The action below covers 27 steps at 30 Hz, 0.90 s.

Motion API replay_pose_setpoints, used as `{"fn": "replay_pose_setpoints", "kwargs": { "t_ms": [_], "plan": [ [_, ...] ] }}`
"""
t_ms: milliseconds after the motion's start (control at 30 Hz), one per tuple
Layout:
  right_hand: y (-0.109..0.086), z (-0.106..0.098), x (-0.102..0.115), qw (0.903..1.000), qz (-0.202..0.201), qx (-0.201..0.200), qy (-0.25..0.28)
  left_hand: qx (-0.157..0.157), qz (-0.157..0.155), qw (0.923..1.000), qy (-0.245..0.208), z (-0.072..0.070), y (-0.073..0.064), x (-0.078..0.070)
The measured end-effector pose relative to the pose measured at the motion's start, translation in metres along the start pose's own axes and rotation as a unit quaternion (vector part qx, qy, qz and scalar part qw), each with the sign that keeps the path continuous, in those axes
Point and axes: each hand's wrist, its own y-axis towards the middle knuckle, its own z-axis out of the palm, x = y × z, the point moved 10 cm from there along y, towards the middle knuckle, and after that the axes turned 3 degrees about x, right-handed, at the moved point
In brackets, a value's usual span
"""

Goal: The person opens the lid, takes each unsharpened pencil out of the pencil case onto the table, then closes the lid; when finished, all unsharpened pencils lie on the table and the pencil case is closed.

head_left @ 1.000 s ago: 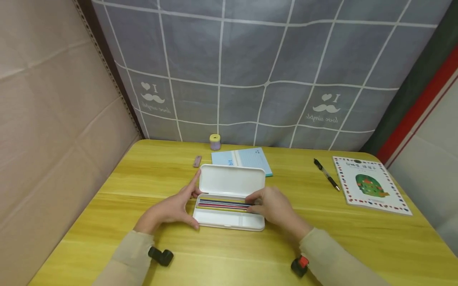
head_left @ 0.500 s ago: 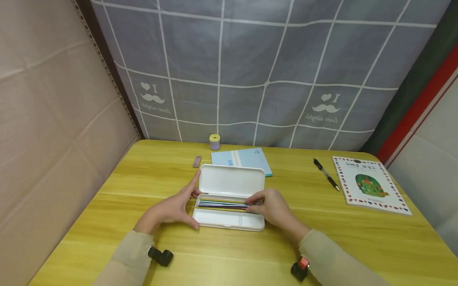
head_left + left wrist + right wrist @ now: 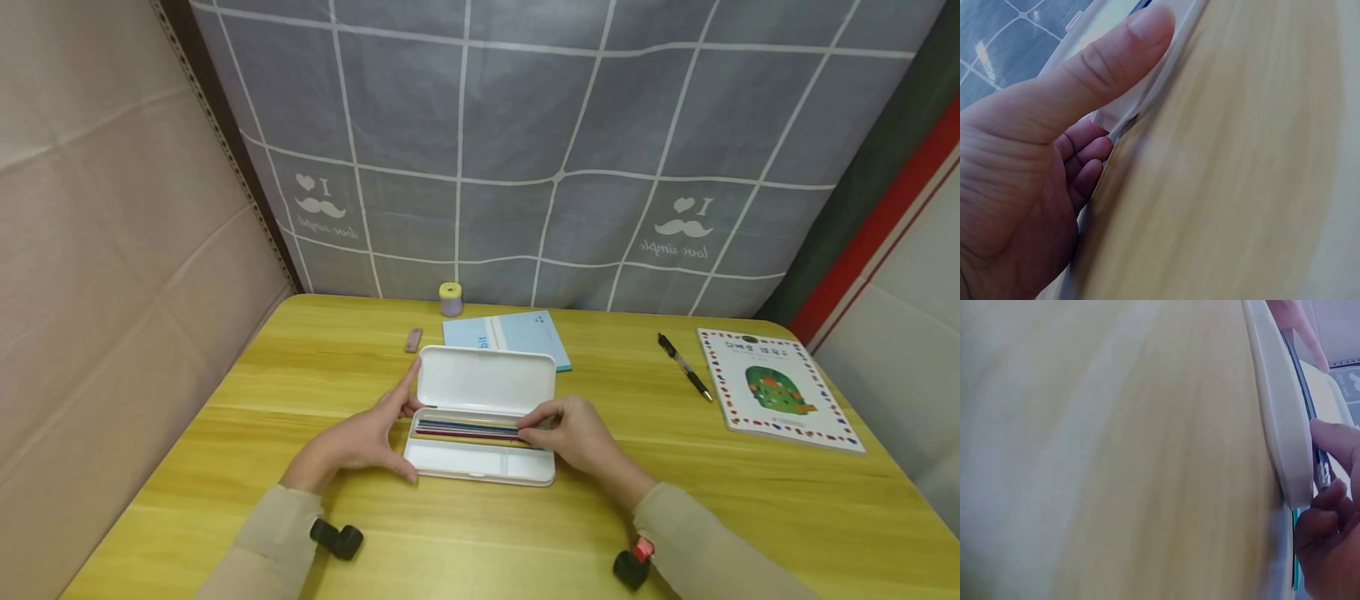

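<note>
An open white pencil case (image 3: 457, 458) lies on the wooden table, its lid (image 3: 487, 379) raised toward the back. Several slim pencils (image 3: 465, 429) in dark blue, red and yellow lie along its rear compartment; the front compartments show bare white. My left hand (image 3: 367, 433) spans the case's left end, thumb by the front corner and index finger up against the lid; in the left wrist view its other fingers curl at the case's edge. With thumb and fingers my right hand (image 3: 573, 429) pinches the right end of a dark pencil (image 3: 1304, 381), partly hiding the pencil ends.
Behind the case lie a light blue notebook (image 3: 525, 333), a small pinkish eraser (image 3: 413, 340) and a yellow-and-purple pencil sharpener (image 3: 451, 299). A black pen (image 3: 684, 367) and a picture-covered book (image 3: 780, 390) are at the right. A grey checked cloth (image 3: 495, 150) hangs behind the table.
Under my right fingers the pencils have shifted, their coloured stripes showing in a different order. The right hand has moved very slightly right; the left hand and case stay put.
</note>
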Motion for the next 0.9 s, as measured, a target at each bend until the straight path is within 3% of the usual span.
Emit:
{"fn": "replay_pose_setpoints", "kwargs": {
  "t_ms": [467,900],
  "plan": [
    [-0.008,-0.026,-0.012,0.9961,-0.013,0.019,0.086,-0.003,0.001,1.0000,0.001,0.001,0.001,0.001],
    [-0.016,-0.062,-0.033,0.9967,-0.031,-0.006,0.075,-0.002,-0.002,1.0000,0.001,-0.002,0.000,0.002]
  ]
}}
